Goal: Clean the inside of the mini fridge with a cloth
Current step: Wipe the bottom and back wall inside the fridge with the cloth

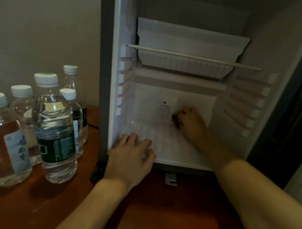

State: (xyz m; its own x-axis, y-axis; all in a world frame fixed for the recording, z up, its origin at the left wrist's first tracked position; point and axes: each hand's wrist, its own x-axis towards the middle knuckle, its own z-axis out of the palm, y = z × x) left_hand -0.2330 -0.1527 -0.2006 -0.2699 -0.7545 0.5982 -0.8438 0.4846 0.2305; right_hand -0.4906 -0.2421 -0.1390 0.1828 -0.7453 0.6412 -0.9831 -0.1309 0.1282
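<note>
White plastic lines the open fridge (189, 152), which stands on a reddish wooden top (155, 208). The right hand (192, 122) reaches to the back wall beside the dial (163, 111), fingers curled round a dark wad – apparently the cloth (176, 119), mostly hidden. The left hand (130, 159) rests flat, fingers spread, on the fridge floor at its front left corner. Five water bottles (55, 128) stand to the left – labels blurred, print unreadable; one label is dark green. The upper interior is dim, and the fridge's right edge is cut off
</note>
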